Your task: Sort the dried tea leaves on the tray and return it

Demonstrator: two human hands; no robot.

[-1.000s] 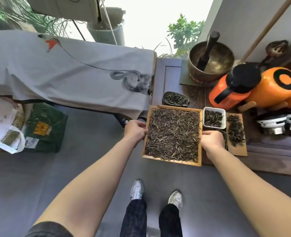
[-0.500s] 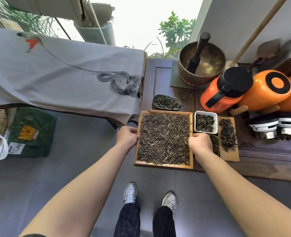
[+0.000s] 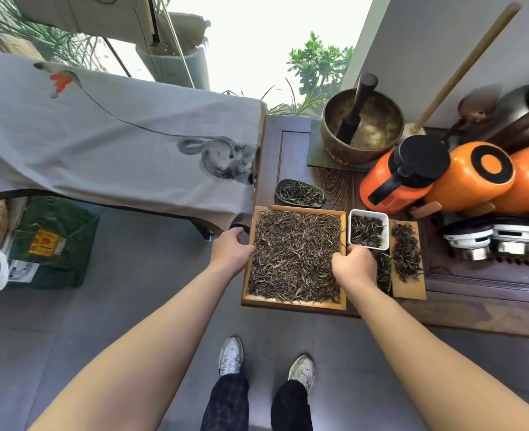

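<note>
A square wooden tray (image 3: 294, 302) full of dried tea leaves (image 3: 294, 253) sits at the front left corner of the dark wooden table (image 3: 462, 309), its near edge over the table's front. My left hand (image 3: 230, 251) grips the tray's left rim. My right hand (image 3: 355, 265) grips the right rim, thumb over the leaves. A small white square dish (image 3: 369, 229) of darker leaves stands just right of the tray. A dark oval scoop (image 3: 299, 193) with leaves lies behind it.
A wooden board (image 3: 407, 259) with dark leaves lies right of the white dish. Orange flasks (image 3: 437, 175), a brass bowl (image 3: 362, 126) with a mallet and a scale (image 3: 490, 236) crowd the table's back and right. A cloth-covered table (image 3: 117, 144) stands at left. Green bag (image 3: 51, 241) on the floor.
The tray has shifted slightly forward onto the table between my hands. My view has turned a little; both hands keep their hold on the rims.
</note>
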